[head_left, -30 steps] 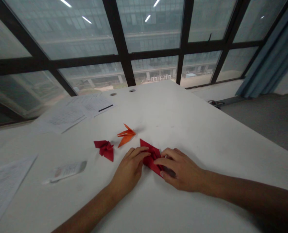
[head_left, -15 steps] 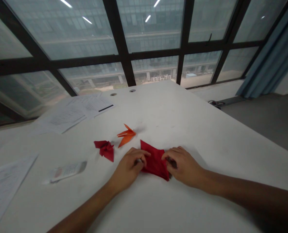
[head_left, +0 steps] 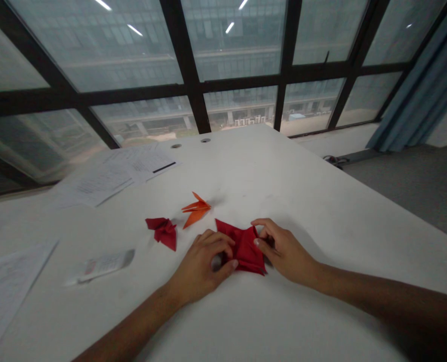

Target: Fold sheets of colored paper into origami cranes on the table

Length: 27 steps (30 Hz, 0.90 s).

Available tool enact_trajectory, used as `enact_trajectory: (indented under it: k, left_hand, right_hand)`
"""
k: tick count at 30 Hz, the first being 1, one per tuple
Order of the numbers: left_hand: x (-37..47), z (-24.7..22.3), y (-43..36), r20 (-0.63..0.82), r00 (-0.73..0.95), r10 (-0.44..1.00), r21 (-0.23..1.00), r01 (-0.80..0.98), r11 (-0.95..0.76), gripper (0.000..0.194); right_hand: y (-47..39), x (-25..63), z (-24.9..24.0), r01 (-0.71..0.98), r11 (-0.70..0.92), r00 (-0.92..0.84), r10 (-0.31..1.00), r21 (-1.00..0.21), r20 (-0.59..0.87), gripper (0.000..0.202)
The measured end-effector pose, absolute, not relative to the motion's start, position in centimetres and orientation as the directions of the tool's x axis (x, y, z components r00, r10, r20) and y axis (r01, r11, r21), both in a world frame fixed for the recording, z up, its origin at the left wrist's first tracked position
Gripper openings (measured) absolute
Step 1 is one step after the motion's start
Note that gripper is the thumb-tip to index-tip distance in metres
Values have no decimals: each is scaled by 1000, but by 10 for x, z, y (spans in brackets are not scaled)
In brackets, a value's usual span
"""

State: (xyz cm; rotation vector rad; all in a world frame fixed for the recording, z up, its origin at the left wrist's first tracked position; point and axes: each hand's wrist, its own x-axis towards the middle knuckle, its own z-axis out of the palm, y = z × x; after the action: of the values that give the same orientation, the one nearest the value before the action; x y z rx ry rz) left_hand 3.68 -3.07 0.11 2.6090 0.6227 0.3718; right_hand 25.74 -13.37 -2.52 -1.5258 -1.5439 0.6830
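Observation:
A sheet of red folded paper (head_left: 246, 249) lies on the white table between my hands, its edges raised and its corners pointed. My left hand (head_left: 204, 264) grips its left side, fingers bent over the top and thumb at the near edge. My right hand (head_left: 285, 251) pinches the right edge, index finger and thumb apart along a raised fold. Just beyond my left hand rest an orange origami piece (head_left: 196, 210) with pointed tips and a crumpled-looking red origami piece (head_left: 163, 233).
A white tube-like packet (head_left: 104, 266) lies left of my left forearm. Printed sheets (head_left: 106, 176) spread over the table's far left, and another sheet (head_left: 12, 281) is at the near left. Windows stand behind the table (head_left: 253, 166); a blue curtain (head_left: 415, 95) hangs at right.
My left thumb has moved right onto the paper's near edge. The right index finger has lifted toward the upper right corner. The paper's near right side now stands folded up more.

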Motion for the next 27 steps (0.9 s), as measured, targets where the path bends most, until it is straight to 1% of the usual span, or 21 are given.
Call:
enact_trajectory:
  k: [3,5,7,9,11,13,14,15,17,19,21,24,26,27]
  left_hand:
    - [36,2,-33,183,900,396,397,301,-867,1]
    - [36,2,-34,210,905,371,350,285,-892,6]
    - [36,0,-35,277,882,382,308,295,-904,10]
    - [35,-2,-35,354,843,406,270,324,-907,12]
    - [34,-6,-35,401,801,444,259,366,-894,13]
    - [32,-10,-34,402,767,500,288,412,-864,11]
    - [31,-12,-34,389,754,529,305,437,-846,10]
    - [30,-14,-35,376,742,554,314,460,-830,8]
    - [28,-17,-36,358,729,584,295,505,-811,11]
    - [28,-18,-37,356,735,577,239,525,-817,17]
    - [28,-17,-40,362,752,551,189,520,-833,24]
    - [30,-13,-42,362,773,521,160,499,-852,34]
    - [32,-11,-42,341,783,521,151,501,-852,35]
    - [32,-10,-42,326,783,530,142,514,-846,32]
  right_hand:
    - [-133,257,-25,526,109,111,974,-843,196,26]
    - [-132,257,-25,522,112,132,969,-845,210,26]
    - [-133,257,-25,508,114,149,965,-854,218,28]
    - [-135,257,-24,482,124,150,964,-867,221,35]
    - [-137,258,-22,429,133,148,965,-894,215,36]
    - [-138,258,-20,386,136,148,967,-912,207,33]
    - [-138,259,-19,393,133,147,968,-910,205,34]
    - [-138,259,-18,421,126,142,969,-898,203,35]
    - [-137,260,-18,480,110,127,973,-870,192,38]
    - [-136,260,-18,471,89,129,977,-877,168,37]
    - [-135,260,-18,416,77,149,977,-906,151,35]
    - [-135,259,-18,404,67,169,975,-912,147,38]
    - [-135,259,-17,440,50,169,976,-897,137,41]
    - [-136,259,-17,451,43,171,976,-891,133,42]
